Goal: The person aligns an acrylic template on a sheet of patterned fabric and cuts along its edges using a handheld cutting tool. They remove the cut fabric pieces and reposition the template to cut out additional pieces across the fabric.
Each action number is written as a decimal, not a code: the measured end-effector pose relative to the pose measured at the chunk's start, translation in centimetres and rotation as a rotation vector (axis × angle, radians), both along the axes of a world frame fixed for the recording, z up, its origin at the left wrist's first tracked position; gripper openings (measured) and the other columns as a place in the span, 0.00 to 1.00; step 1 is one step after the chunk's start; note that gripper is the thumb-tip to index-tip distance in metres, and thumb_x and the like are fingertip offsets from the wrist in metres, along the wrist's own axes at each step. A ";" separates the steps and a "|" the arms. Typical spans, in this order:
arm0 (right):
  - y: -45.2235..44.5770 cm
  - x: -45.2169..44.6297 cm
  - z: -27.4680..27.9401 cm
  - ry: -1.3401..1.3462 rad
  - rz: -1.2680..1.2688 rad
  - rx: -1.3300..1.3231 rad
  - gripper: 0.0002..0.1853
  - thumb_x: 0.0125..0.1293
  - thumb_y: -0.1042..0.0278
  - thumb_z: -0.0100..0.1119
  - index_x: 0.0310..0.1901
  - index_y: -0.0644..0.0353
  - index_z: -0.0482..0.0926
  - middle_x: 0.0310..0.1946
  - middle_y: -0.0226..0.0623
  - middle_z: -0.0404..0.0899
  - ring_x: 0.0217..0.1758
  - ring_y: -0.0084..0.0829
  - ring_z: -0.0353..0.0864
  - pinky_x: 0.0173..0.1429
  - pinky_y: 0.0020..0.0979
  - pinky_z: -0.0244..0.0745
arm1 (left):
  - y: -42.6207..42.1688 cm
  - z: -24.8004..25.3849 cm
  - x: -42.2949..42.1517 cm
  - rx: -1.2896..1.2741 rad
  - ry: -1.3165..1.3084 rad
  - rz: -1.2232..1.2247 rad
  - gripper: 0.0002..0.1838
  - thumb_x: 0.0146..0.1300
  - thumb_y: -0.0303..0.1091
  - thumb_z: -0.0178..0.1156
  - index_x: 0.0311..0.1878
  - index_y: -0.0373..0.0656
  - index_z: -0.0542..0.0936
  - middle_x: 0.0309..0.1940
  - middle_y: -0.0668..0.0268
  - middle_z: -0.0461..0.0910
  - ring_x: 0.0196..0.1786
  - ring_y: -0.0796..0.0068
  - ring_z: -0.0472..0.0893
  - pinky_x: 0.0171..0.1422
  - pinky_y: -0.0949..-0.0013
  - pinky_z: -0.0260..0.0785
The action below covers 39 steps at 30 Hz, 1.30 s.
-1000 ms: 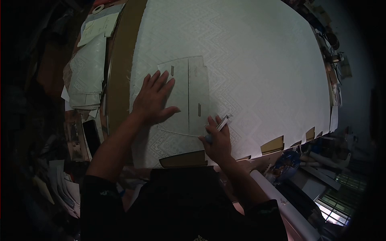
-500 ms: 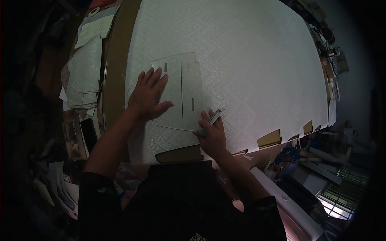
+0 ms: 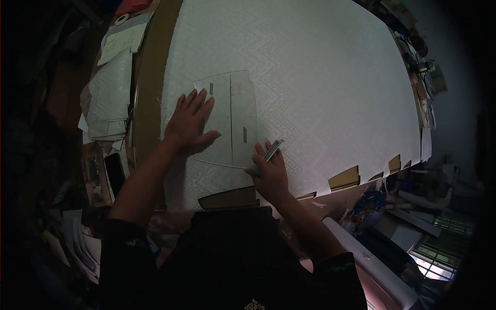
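The lower end of the slim tool (image 3: 274, 149) is largely hidden by the right hand (image 3: 273, 176), and its contact with the template (image 3: 244, 109) cannot be made out; the white patterned sheet (image 3: 336, 88) under the template runs out of view at the top; the left hand (image 3: 187, 123) lies palm down over the template's left edge, fingers spread; the right fingers grip the tool beside the template's lower right corner.
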State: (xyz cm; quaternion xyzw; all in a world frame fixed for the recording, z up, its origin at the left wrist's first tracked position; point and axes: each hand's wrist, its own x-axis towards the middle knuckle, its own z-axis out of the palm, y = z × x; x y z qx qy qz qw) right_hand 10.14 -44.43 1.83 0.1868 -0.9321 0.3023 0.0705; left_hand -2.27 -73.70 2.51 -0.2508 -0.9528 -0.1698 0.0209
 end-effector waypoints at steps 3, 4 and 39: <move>-0.1 0.3 0.0 0.005 -0.005 0.001 0.25 0.58 0.66 0.80 0.53 0.58 0.78 0.70 0.52 0.78 0.79 0.61 0.68 0.82 0.60 0.60 | -0.1 0.1 0.0 -0.004 0.003 0.001 0.51 0.61 0.64 0.68 0.80 0.42 0.67 0.84 0.49 0.56 0.86 0.43 0.53 0.90 0.41 0.37; -0.1 0.2 0.1 0.007 -0.007 -0.004 0.25 0.58 0.66 0.79 0.54 0.58 0.78 0.70 0.52 0.78 0.79 0.61 0.68 0.81 0.60 0.60 | 0.0 0.1 0.1 -0.003 -0.005 0.001 0.51 0.61 0.64 0.68 0.80 0.42 0.67 0.84 0.49 0.57 0.86 0.43 0.53 0.90 0.41 0.37; -0.2 -0.5 -0.1 -0.042 0.083 -0.044 0.19 0.61 0.71 0.76 0.50 0.59 0.78 0.69 0.51 0.79 0.76 0.57 0.73 0.75 0.51 0.72 | 0.1 0.7 0.1 -0.012 -0.040 0.016 0.50 0.63 0.66 0.64 0.81 0.44 0.66 0.85 0.50 0.56 0.87 0.44 0.51 0.90 0.42 0.38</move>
